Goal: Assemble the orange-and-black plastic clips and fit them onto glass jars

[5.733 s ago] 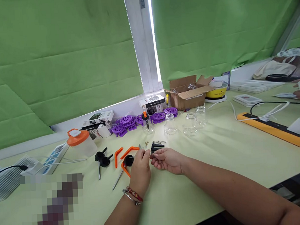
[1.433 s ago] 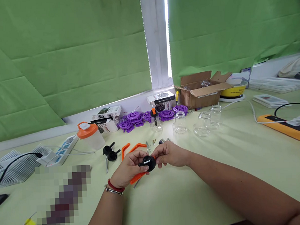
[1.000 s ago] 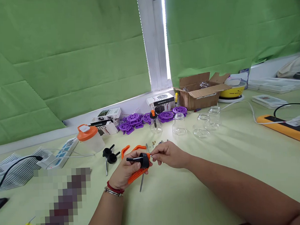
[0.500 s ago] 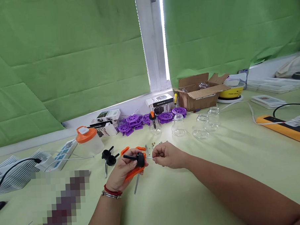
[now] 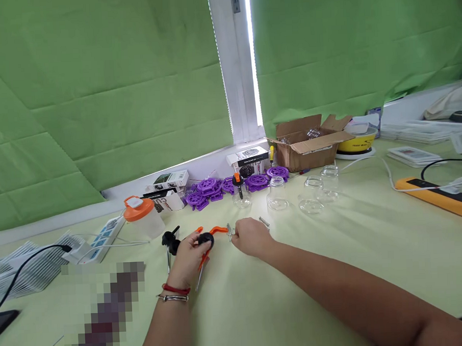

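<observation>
So, clock face centred on the black cap (image 5: pixel 206 239), with 12 pointing away from the wearer. Biggest thing is the pale table (image 5: pixel 297 287), which everything's sitting on. Open cardboard box (image 5: pixel 314 156) is way out at 2 o'clock, and a chunky orange power strip (image 5: pixel 439 197) is far off at 3. The jug (image 5: pixel 147 220) with the orange lid is around 10.

Right hand (image 5: pixel 252 236) is at 3, fingers curled, tips down by some thin metal pins (image 5: pixel 229 232). Honestly can't tell if it's pinching one. Left hand (image 5: pixel 187 256) comes in from between 7 and 8 and has the black cap gripped between thumb and fingers, just above the table.

Clear glass jars (image 5: pixel 278 195) run from about 1 to between 2 and 3, and the nearest one has a black-and-orange piece (image 5: pixel 238 183) at its top. Purple wheel-shaped parts (image 5: pixel 208 186) spread from 12 to nearly 2. More black caps (image 5: pixel 168 239) at 9, near the left hand. There's an orange handle (image 5: pixel 219 229) at 2, close to the pins. Smallest is a little spring (image 5: pixel 264 222) just past the right hand.
</observation>
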Motion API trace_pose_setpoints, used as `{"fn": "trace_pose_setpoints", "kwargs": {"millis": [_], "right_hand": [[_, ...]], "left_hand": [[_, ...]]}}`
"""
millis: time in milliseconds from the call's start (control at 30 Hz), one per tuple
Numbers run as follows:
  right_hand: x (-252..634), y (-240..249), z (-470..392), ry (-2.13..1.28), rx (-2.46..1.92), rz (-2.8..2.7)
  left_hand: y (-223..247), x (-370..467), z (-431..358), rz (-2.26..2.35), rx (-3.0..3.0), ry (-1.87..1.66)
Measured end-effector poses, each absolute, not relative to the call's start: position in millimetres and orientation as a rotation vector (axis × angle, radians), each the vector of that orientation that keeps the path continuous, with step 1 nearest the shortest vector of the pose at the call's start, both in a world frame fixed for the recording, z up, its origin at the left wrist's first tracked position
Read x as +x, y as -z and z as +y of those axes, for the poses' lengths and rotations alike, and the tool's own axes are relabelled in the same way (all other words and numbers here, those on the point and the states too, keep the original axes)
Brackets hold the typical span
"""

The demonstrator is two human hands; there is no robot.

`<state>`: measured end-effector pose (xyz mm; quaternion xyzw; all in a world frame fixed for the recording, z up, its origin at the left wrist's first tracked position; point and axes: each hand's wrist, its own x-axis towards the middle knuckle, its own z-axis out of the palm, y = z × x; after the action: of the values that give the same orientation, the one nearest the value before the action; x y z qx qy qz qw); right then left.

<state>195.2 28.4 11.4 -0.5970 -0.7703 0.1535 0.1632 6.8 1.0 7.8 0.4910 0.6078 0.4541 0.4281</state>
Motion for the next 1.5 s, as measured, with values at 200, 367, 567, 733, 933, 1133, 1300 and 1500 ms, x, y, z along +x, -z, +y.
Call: {"fn": "trace_pose_setpoints", "kwargs": {"millis": [200, 367, 567, 733, 933, 1133, 1300, 1500], "right_hand": [[172, -14, 30, -0.319, -1.752, -2.268], [169, -13, 25, -0.275, -1.71, -2.359], [162, -5, 25, -0.279, -1.721, -2.409], [166, 0, 27, -0.28, -1.682, -2.405], [187, 2, 23, -0.87, -1.264, -2.164], [190, 5, 22, -1.501, -1.066, -1.799], [187, 13, 32, -1.456, -1.149, -1.547], [205, -5, 49, -1.219, -1.174, -1.322]], "left_hand": [[2, 12, 0, 1.633, 1.465, -0.829], [-2, 10, -2, 1.728, 1.505, -0.763], [1, 5, 0, 1.884, 1.574, -0.754], [2, 6, -3, 1.997, 1.679, -0.804], [-2, 17, -10, 2.015, 1.839, -0.855], [-2, 29, -11, 1.876, 1.945, -0.91], [5, 24, -5, 1.683, 1.686, -1.056], [14, 13, 5, 1.858, 1.793, -1.081]]}}
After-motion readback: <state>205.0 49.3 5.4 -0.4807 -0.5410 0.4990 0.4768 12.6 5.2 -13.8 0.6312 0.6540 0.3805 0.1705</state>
